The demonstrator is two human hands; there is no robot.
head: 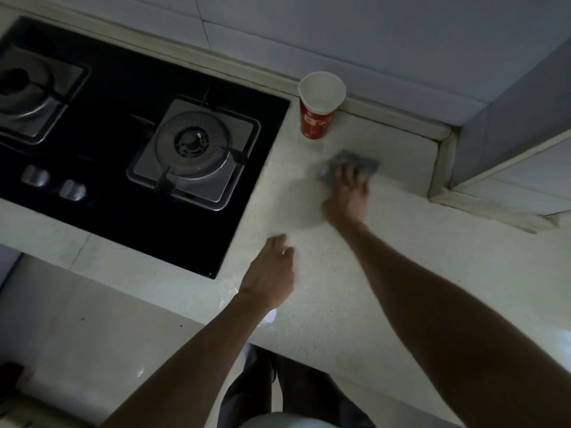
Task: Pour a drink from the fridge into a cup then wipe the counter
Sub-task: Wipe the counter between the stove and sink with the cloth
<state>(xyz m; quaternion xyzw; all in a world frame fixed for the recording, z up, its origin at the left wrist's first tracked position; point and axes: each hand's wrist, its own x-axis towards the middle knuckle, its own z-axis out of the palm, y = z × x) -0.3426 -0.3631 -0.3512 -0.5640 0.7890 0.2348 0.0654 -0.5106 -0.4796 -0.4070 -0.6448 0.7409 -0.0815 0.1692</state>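
Note:
A red paper cup (318, 115) with a white inside stands upright on the pale speckled counter (417, 248), close to the back wall. In front of it and slightly right lies a grey cloth (367, 162), blurred, flat on the counter. My right hand (349, 193) presses down on the cloth with its fingers spread over it. My left hand (272, 273) rests near the counter's front part, fingers loosely curled, holding nothing. No drink container is in view.
A black glass gas hob (123, 180) with two burners and two knobs fills the left. A tiled wall runs along the back and a tiled column (509, 134) juts out at the right. The counter's front edge runs below my left forearm.

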